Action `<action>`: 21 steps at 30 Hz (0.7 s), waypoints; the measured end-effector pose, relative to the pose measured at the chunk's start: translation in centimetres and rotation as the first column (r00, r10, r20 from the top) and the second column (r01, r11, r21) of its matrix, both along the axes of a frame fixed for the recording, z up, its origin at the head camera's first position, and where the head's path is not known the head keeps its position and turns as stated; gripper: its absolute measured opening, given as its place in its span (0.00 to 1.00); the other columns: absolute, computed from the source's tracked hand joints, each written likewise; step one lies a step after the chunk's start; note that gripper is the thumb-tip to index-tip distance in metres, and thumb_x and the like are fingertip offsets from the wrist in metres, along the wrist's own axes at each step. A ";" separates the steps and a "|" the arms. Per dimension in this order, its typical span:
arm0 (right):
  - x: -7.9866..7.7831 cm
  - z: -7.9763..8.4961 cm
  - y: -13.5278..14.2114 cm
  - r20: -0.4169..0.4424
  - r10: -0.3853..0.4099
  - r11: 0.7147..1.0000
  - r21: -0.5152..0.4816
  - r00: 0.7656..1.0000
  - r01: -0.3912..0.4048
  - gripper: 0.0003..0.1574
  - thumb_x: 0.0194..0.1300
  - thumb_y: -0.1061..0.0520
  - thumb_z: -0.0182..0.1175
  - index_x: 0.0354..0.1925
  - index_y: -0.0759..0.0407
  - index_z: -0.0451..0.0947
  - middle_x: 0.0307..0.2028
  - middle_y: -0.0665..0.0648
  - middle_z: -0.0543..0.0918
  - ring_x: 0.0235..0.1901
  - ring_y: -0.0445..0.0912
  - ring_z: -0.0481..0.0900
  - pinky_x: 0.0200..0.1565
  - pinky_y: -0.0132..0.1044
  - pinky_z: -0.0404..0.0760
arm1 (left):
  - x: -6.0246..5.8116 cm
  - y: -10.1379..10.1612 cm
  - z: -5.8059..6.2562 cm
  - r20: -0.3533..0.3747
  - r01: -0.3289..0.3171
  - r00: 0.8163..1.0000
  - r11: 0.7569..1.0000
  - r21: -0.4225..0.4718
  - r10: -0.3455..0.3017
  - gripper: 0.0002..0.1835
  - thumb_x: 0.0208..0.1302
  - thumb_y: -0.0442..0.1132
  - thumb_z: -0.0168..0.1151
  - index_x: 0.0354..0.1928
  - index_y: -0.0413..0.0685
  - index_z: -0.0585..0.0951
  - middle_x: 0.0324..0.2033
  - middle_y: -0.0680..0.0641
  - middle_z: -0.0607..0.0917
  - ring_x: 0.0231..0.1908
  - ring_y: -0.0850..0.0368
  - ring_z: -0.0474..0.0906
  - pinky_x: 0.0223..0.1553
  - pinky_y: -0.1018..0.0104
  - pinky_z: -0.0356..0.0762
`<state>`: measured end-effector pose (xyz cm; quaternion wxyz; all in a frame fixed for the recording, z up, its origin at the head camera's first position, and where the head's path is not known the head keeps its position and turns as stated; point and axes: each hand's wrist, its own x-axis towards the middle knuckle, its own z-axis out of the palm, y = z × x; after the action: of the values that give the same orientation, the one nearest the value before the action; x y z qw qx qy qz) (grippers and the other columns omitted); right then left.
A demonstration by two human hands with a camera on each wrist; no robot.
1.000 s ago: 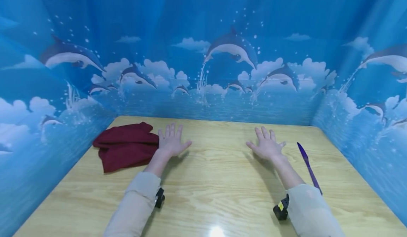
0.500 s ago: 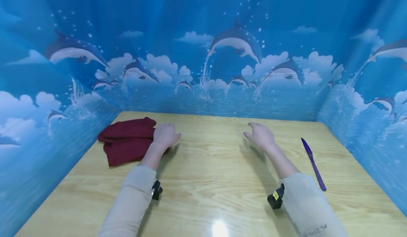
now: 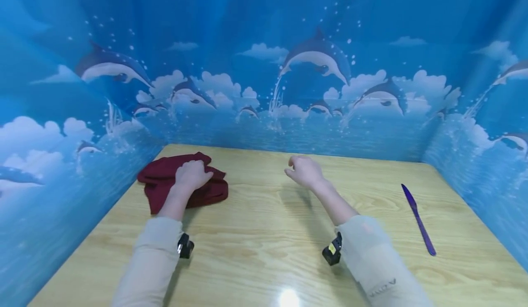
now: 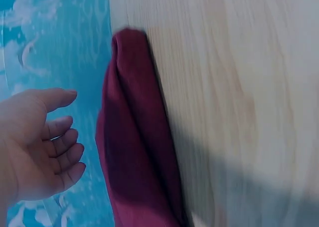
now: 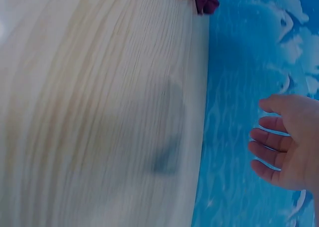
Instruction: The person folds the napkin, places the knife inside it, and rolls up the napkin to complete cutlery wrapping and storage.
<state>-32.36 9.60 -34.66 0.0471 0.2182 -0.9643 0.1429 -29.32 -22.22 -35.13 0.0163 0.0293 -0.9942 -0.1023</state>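
The left grip [image 3: 191,175] hangs above the maroon cloth [image 3: 211,192]; its fingers are loosely bent and hold nothing. In the left wrist view it shows against the backdrop, apart from the folds, so it seems raised rather than leaning on the fabric. The right grip [image 3: 305,172], near the middle of the head frame, is likewise empty, fingers softly curled, and the shadow lying detached below it suggests that it too is lifted off the desk [image 3: 247,233].

A small black camera [image 3: 185,246] sits on the inner side of the left wrist, probably so that the palm side stays in its sight.

The cloth lies left of centre in the head frame, rumpled and overlapping, likely because soft fabric slumps into folds. Toward the right edge rests a purple knife [image 3: 417,215], blade to the upper left; its flat shape presumably keeps it steady. The dolphin-printed backdrop [image 3: 247,130] fills the top.
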 end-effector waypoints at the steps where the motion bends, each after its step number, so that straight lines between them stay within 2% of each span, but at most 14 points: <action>1: -0.1 0.1 -0.6 -0.003 0.015 1.000 0.001 1.000 -0.015 0.20 0.65 0.51 0.55 0.49 0.65 0.76 0.41 0.60 0.82 0.38 0.50 0.80 0.38 0.44 0.77 | 0.1 -0.6 0.0 0.002 -0.003 1.000 1.000 0.001 0.003 0.20 0.63 0.48 0.56 0.42 0.35 0.79 0.40 0.33 0.79 0.42 0.36 0.75 0.39 0.47 0.73; 6: -0.2 0.4 -3.6 0.026 0.072 0.997 -0.014 0.997 -0.071 0.21 0.64 0.53 0.56 0.52 0.64 0.75 0.42 0.60 0.82 0.41 0.50 0.79 0.39 0.43 0.77 | 0.7 -3.2 0.0 0.003 -0.007 1.000 1.000 -0.001 0.007 0.19 0.61 0.48 0.57 0.39 0.35 0.78 0.38 0.33 0.80 0.41 0.36 0.75 0.38 0.46 0.73; 9: -0.2 0.6 -5.5 0.047 0.110 0.994 -0.017 0.993 -0.110 0.21 0.64 0.54 0.56 0.53 0.63 0.74 0.43 0.60 0.81 0.43 0.50 0.79 0.41 0.43 0.77 | 1.1 -4.1 0.0 0.039 -0.004 0.999 1.000 0.019 0.003 0.18 0.60 0.50 0.58 0.31 0.39 0.77 0.32 0.38 0.80 0.37 0.41 0.76 0.34 0.49 0.73; 12: 0.0 0.6 -7.6 0.050 0.162 0.987 -0.007 0.986 -0.161 0.21 0.64 0.54 0.57 0.52 0.62 0.75 0.44 0.59 0.81 0.44 0.49 0.78 0.42 0.43 0.77 | 1.4 -4.8 0.0 0.079 0.005 0.997 0.999 0.037 -0.008 0.18 0.59 0.52 0.59 0.28 0.42 0.75 0.29 0.43 0.79 0.32 0.47 0.75 0.31 0.54 0.72; 17: 0.7 0.0 -10.7 0.009 0.245 0.969 0.032 0.969 -0.245 0.18 0.63 0.54 0.58 0.50 0.60 0.77 0.44 0.57 0.80 0.43 0.47 0.77 0.41 0.39 0.77 | 1.8 -5.4 -0.4 0.114 0.032 0.993 0.998 0.047 -0.037 0.23 0.57 0.56 0.61 0.37 0.40 0.78 0.38 0.41 0.80 0.37 0.48 0.76 0.32 0.54 0.73; 21: 1.2 -0.8 -12.7 0.020 0.286 0.955 0.077 0.958 -0.287 0.18 0.63 0.54 0.58 0.50 0.59 0.77 0.45 0.55 0.80 0.44 0.46 0.77 0.43 0.37 0.76 | 2.0 -5.7 -0.8 0.128 0.096 0.986 0.993 0.067 -0.104 0.30 0.53 0.59 0.62 0.46 0.39 0.79 0.44 0.40 0.80 0.42 0.46 0.76 0.38 0.50 0.73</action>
<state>-31.19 -3.11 -35.47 0.0132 0.3567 -0.9275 0.1107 -27.36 -27.96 -35.96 -0.0554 -0.0135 -0.9898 -0.1307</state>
